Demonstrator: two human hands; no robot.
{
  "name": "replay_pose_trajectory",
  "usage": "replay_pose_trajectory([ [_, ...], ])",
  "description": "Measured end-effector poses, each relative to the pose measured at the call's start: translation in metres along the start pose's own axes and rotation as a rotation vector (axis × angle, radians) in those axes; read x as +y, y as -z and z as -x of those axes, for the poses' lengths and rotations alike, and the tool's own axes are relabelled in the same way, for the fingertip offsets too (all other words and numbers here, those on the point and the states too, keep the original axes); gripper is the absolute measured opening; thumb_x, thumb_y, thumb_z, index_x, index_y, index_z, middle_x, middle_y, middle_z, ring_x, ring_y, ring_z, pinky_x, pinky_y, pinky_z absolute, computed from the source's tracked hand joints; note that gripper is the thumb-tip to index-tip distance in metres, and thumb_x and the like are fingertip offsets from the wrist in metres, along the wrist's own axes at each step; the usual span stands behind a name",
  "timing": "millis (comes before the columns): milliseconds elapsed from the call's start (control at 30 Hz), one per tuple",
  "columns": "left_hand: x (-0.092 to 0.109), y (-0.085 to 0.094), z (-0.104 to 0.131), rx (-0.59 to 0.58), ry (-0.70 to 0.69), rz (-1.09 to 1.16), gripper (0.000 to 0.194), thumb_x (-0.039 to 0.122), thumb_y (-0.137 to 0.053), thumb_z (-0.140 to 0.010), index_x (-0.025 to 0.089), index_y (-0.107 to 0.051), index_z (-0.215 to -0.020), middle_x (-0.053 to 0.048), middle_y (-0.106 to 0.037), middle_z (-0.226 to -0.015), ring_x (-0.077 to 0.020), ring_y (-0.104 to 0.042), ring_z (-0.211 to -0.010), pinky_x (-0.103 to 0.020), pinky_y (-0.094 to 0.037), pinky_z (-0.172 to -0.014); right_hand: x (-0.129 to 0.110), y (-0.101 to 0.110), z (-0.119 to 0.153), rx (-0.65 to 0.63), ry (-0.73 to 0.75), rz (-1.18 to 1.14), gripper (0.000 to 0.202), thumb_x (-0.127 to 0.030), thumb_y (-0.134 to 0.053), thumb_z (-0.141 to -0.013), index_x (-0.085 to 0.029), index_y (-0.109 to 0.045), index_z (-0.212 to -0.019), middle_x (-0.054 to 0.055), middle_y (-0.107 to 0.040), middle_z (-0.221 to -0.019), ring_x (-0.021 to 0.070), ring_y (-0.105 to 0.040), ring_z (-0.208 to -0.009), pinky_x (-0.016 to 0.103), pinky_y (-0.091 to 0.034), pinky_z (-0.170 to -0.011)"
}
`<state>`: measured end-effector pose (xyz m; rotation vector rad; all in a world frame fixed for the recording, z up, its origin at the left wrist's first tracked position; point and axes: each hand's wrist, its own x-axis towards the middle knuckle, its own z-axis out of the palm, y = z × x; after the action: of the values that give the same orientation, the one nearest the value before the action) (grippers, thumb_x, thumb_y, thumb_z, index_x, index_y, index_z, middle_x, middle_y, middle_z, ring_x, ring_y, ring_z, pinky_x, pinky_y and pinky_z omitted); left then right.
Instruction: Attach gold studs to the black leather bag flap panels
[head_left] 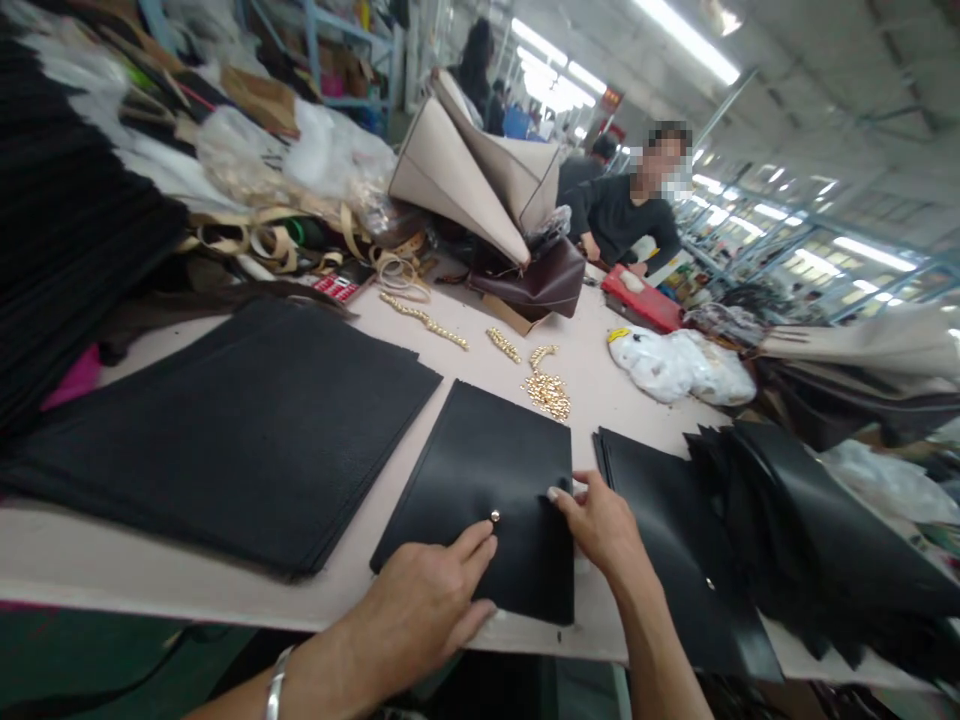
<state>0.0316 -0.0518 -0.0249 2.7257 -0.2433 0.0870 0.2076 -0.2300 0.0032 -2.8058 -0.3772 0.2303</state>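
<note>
A black leather panel (480, 450) lies in front of me at the table's near edge, with a round gold stud (495, 516) on it. My left hand (439, 595) rests on the panel's lower part, fingers stretched out and fingertips at the stud; its thumb is apart, by the near edge. At the panel's right edge, my right hand (604, 520) has its thumb on top and its fingers beside the edge, closed on it. Beyond the panel are a pile of small gold studs (547, 395) and short gold strands (502, 345).
To the left is a stack of black leather sheets (225, 430); to the right, more black panels (660, 510), one with a stud. Beige bags (480, 165), a white plastic bundle (679, 365) and a red item (641, 298) stand farther back. A person (626, 215) works across the table.
</note>
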Motion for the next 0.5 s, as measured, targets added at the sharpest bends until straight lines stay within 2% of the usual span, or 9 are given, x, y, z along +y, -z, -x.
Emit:
replay_pose_trajectory([
  [100,0.000,0.001,-0.001,0.008,-0.001,-0.024,0.045,0.026,-0.061,-0.090,0.016,-0.059,-0.133,-0.012,-0.058,-0.144,-0.0243,-0.076,-0.090,-0.036,-0.063,-0.073,0.008,-0.002,-0.003,0.022,-0.030,-0.088,0.049,-0.046,-0.069,-0.081,-0.015,-0.064,-0.118,0.013,-0.073,-0.090,0.0294,-0.070,-0.090,0.038,-0.050,-0.081],
  [200,-0.002,-0.001,-0.003,0.029,-0.021,-0.056,0.042,0.025,-0.057,-0.091,0.014,-0.060,-0.132,-0.014,-0.059,-0.142,-0.0273,-0.075,-0.097,-0.038,-0.063,-0.076,0.006,-0.009,-0.003,0.061,-0.037,-0.214,0.055,-0.045,-0.073,-0.077,-0.014,-0.063,-0.120,0.012,-0.074,-0.095,0.0263,-0.070,-0.090,0.034,-0.051,-0.079],
  [333,-0.004,0.000,-0.005,0.070,-0.028,0.016,0.034,0.031,-0.054,-0.094,0.018,-0.066,-0.123,-0.012,-0.063,-0.136,-0.0242,-0.076,-0.088,-0.035,-0.062,-0.075,-0.007,-0.010,0.006,0.132,0.026,-0.360,0.055,-0.035,-0.070,-0.079,-0.019,-0.058,-0.131,0.006,-0.074,-0.104,0.0196,-0.068,-0.088,0.029,-0.052,-0.076],
  [433,-0.002,0.012,-0.002,0.115,0.027,0.196,0.032,0.030,-0.048,-0.096,0.020,-0.064,-0.122,-0.009,-0.069,-0.117,-0.0200,-0.073,-0.091,-0.032,-0.058,-0.082,-0.009,0.011,0.016,0.141,0.121,-0.425,0.049,-0.035,-0.067,-0.080,-0.024,-0.063,-0.127,0.003,-0.074,-0.107,0.0194,-0.067,-0.089,0.029,-0.052,-0.078],
  [500,0.002,0.026,0.002,0.115,0.075,0.333,0.036,0.024,-0.044,-0.096,0.018,-0.059,-0.128,-0.005,-0.071,-0.103,-0.0176,-0.070,-0.091,-0.029,-0.056,-0.084,0.011,0.042,0.023,0.150,0.169,-0.450,0.049,-0.039,-0.066,-0.078,-0.023,-0.065,-0.124,0.005,-0.073,-0.114,0.0224,-0.066,-0.098,0.034,-0.051,-0.083],
])
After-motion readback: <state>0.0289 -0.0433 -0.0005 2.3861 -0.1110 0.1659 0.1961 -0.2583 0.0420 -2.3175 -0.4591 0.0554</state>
